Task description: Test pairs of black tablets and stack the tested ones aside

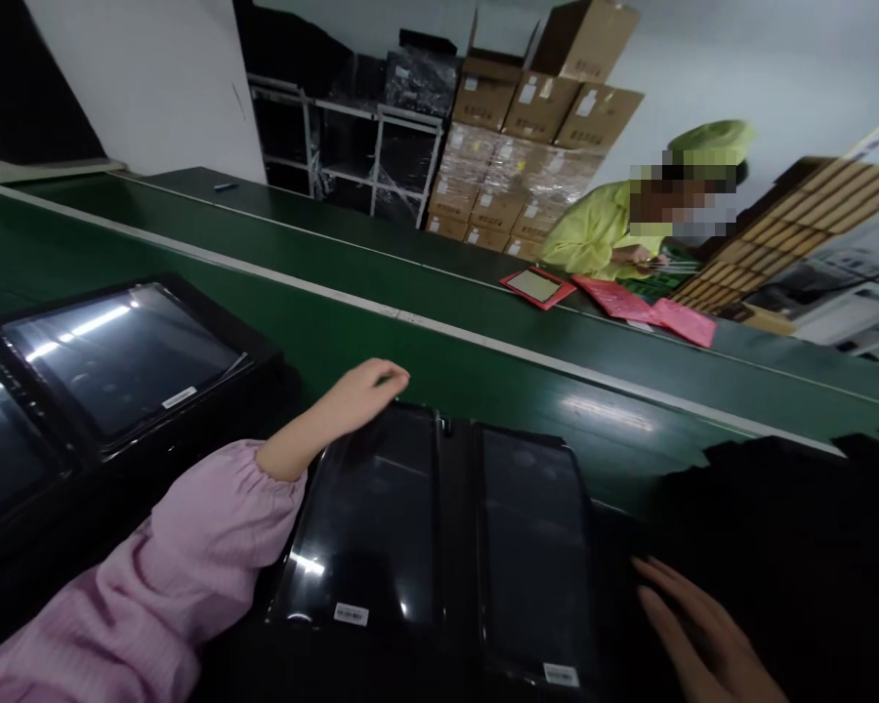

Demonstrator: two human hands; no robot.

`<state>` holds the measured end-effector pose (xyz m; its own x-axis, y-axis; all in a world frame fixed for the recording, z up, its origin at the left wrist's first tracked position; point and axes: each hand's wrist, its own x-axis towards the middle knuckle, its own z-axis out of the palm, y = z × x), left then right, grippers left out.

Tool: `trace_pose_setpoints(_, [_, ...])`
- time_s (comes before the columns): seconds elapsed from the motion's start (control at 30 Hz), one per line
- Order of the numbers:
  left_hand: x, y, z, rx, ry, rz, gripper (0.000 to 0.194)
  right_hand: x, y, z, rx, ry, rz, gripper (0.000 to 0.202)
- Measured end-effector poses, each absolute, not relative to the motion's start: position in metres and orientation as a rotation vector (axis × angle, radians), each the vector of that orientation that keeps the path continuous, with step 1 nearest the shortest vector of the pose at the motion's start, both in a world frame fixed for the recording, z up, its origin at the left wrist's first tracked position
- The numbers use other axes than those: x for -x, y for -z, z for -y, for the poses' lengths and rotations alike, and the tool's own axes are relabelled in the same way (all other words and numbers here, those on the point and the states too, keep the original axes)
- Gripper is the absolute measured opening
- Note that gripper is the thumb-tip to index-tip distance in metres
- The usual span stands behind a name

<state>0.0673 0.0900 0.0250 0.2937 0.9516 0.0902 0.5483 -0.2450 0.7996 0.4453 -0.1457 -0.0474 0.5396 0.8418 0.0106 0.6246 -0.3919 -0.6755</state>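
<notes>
My left hand [370,391] is over the far edge of a black tray [455,547]. Its fingers are loosely bent, with a small gap at the thumb and nothing seen in them. Two dark, glossy screen panels lie side by side in this tray, a left panel [381,517] and a right panel [534,547], each with a white barcode label at its near end. To the right of the tray, my right hand [703,630] has its fingers stretched out and holds nothing visible. Whether it touches the dark tray side cannot be made out.
More screen panels [124,361] lie in another black tray at left. A dark stack [791,547] stands at right. Across the green bench [322,322], a person in yellow [593,229] works near red pouches [615,298]. Cardboard boxes [483,98] and a metal rack [373,166] stand behind.
</notes>
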Motion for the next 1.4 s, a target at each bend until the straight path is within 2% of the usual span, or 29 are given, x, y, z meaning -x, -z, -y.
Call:
trace_pose_setpoints(0.1, [-0.104, -0.016, -0.088, -2.143, -0.428, -1.330, 0.033, -0.436, 0.046, 0.099, 2.070, -0.569, 1.324, 0.077])
trace_pose_setpoints(0.23, [-0.136, 0.000, -0.083, -2.374, -0.245, -1.354, 0.030, -0.422, 0.051, 0.052, 2.027, -0.596, 1.298, 0.090])
trace_pose_setpoints(0.67, [-0.149, 0.001, -0.088, -2.413, -0.200, -1.486, 0.041, -0.425, 0.061, 0.043, 1.901, -0.621, 1.195, 0.081])
trace_pose_setpoints(0.9, [-0.154, 0.001, -0.090, -2.389, -0.218, -1.553, 0.036, -0.421, 0.060, 0.043, 1.875, -0.673, 1.106, 0.093])
trace_pose_setpoints(1.0, [-0.153, -0.002, -0.091, -2.394, -0.249, -1.498, 0.038, -0.423, 0.059, 0.044, 1.846, -0.705, 1.051, 0.090])
trace_pose_setpoints(1.13, [-0.128, -0.017, -0.068, -2.416, -0.312, -1.400, 0.053, -0.435, 0.063, 0.052, 1.745, -0.795, 0.994, 0.078])
trace_pose_setpoints(1.23, [-0.089, -0.026, -0.012, -2.455, -0.275, -1.322, 0.070, -0.446, 0.068, 0.064, 1.674, -0.852, 0.979, 0.070])
trace_pose_setpoints(1.33, [-0.050, -0.019, 0.060, -2.599, -0.044, -1.249, 0.103, -0.453, 0.072, 0.068, 1.636, -0.864, 0.981, 0.067])
trace_pose_setpoints(1.4, [-0.033, -0.006, 0.097, -2.729, 0.022, -1.238, 0.115, -0.454, 0.074, 0.060, 1.607, -0.866, 0.996, 0.067])
